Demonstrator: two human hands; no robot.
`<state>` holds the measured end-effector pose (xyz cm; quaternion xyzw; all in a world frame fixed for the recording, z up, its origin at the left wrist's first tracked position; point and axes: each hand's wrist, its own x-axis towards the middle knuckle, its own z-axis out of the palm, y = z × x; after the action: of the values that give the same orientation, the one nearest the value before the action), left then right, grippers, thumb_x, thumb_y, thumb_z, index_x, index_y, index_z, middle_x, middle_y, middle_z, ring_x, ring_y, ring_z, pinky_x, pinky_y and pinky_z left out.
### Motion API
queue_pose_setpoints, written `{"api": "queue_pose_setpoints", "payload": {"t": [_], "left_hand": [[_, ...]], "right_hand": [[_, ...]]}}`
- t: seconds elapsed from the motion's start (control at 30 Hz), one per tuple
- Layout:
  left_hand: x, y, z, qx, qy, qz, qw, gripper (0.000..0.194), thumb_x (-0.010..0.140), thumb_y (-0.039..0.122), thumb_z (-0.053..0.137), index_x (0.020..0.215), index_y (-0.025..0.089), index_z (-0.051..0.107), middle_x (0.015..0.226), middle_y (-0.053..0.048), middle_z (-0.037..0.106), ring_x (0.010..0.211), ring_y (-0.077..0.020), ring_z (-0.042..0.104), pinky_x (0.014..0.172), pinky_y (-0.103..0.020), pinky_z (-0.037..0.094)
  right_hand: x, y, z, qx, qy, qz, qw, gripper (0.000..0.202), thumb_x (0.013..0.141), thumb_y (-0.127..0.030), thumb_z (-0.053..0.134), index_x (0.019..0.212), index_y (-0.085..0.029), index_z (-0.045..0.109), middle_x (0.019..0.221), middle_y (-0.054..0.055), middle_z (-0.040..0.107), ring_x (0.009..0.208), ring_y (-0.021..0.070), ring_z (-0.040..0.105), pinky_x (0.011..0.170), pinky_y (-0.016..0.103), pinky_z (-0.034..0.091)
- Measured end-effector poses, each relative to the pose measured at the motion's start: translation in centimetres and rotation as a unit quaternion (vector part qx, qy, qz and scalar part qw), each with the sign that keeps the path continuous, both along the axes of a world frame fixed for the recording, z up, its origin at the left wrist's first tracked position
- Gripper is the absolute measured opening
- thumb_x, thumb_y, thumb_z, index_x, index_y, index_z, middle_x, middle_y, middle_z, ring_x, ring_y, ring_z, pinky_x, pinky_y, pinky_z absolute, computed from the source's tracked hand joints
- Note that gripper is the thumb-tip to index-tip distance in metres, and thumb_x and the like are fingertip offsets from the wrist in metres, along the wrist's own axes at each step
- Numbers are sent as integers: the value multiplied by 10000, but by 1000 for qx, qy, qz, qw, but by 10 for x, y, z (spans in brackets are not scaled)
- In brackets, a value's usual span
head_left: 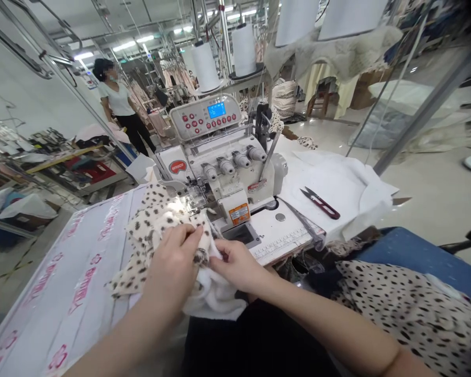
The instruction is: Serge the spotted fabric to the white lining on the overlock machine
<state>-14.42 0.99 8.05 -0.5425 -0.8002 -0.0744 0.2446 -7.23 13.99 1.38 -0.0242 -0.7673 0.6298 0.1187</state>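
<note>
Fabric [147, 235] lies before the sewing machine [235, 178]; snips [322, 203] lie to its right; thread cones [206, 65] stand behind.

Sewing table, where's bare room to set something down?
Bare patches: the printed cover, between the spotted fabric and the table's left edge; the white sheet, behind the snips. Crowded: before the sewing machine, where the left hand and right hand hold fabric.

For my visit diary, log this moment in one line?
Left hand: gripping spotted fabric | right hand: pinching white fabric | sewing machine: display lit blue | thread snips: right of machine
</note>
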Motion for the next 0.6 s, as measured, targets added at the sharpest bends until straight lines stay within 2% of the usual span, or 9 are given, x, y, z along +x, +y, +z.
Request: {"api": "queue_pose_setpoints", "payload": {"t": [0.07,0.17,0.4,0.6], "left_hand": [[3,-2,-5,3,-17,4,1000,486,636,-27,456,1106,37,563,960,-113,495,887,-228,449,752,-350,439],[-2,-7,-6,11,-35,-23,999,508,621,-32,419,1097,50,577,968,-115,487,897,-225,454,762,-360,442],[-20,-8,5,-9,-29,-49,998,442,664,-14,396,1039,84,607,887,-98,496,832,-209,471,675,-326,457],[-26,-4,11,-32,37,-84,995,250,706,12,426,882,56,597,837,-102,509,807,-209,482,684,-317,453]], "right_hand": [[4,0,-2,-3,-6,1,1000,100,752,-231,546,683,-159,551,595,-43,462,564,96,391,515,197,297],[8,2,-5,-10,-16,2,1000,210,765,-301,567,625,-156,507,566,-48,406,555,90,363,499,196,271],[1,9,-4,18,3,-2,1000,298,772,-318,578,571,-157,429,551,-58,355,548,80,337,496,200,244],[-11,10,1,49,29,-22,998,325,777,-315,565,558,-162,381,528,-63,323,530,78,324,493,204,230]]}}
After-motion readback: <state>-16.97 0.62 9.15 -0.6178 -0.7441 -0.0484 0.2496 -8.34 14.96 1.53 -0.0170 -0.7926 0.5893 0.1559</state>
